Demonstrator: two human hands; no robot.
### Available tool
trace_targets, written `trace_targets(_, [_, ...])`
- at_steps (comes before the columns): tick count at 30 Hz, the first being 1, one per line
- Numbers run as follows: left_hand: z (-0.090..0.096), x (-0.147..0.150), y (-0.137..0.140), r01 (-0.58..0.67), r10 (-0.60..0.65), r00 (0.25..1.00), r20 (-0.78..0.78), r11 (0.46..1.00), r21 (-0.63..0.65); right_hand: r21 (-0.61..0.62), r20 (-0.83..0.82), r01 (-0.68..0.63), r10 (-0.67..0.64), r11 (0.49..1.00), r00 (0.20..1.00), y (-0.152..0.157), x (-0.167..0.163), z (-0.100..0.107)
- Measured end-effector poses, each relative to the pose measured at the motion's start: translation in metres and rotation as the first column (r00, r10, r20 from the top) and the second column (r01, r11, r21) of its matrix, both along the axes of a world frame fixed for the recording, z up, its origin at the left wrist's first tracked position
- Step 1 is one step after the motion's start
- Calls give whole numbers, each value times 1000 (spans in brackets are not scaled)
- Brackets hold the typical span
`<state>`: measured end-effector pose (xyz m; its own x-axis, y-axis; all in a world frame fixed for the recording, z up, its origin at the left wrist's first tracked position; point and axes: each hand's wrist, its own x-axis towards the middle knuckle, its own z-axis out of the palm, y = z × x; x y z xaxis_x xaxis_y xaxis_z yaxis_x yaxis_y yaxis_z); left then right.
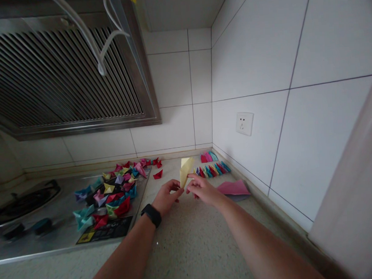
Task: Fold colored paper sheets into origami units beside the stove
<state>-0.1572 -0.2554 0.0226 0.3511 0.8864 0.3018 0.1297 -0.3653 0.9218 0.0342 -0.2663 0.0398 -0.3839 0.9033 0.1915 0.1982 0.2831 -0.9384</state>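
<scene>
A partly folded piece of yellow paper [185, 169] stands upright above the countertop, between my two hands. The thumb and fingers of my left hand [169, 193] pinch its lower end; a dark watch is on that wrist. My right hand [201, 189] is at the paper's right side, its index finger pressed against the fold and its other fingers curled. Just behind the right hand lies a row of small folded paper pieces [212, 170] in several colours. Pink paper sheets [234, 188] rest beside the right forearm.
Many coloured paper boats [114, 197] cover the right part of the gas stove [59, 239]. A lone red boat [158, 175] sits on the counter. More folded paper [208, 156] lies in the back corner. A range hood [69, 78] with hanging white cables overhangs the left; tiled walls bound the right.
</scene>
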Motion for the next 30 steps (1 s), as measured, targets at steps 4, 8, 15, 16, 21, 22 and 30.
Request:
trace_targets(4, [8,2,-8,40,-38,996,79,999,-27,-35,-28,-54,53,998,998,-1,1,0])
trace_targets(8, [8,4,-8,63,-51,983,178,996,-63,-65,-32,-93,91,994,995,-2,0,2])
trace_targets(15, [4,5,-2,-6,37,958,285,994,-109,-98,12,-171,173,980,985,-8,1,7])
trace_targets(16, [5,5,-2,-20,57,954,294,992,-124,-102,24,-177,180,979,983,-8,1,7])
trace_targets(21, [8,4,-5,-55,122,936,331,977,-206,-123,80,-179,190,976,979,-9,1,5])
trace_targets(22, [8,4,-5,-40,112,937,331,976,-216,-122,88,-186,198,975,976,-9,1,5])
trace_targets(30, [7,3,-5,58,28,941,338,969,-241,-128,150,-210,228,969,962,-7,2,-1])
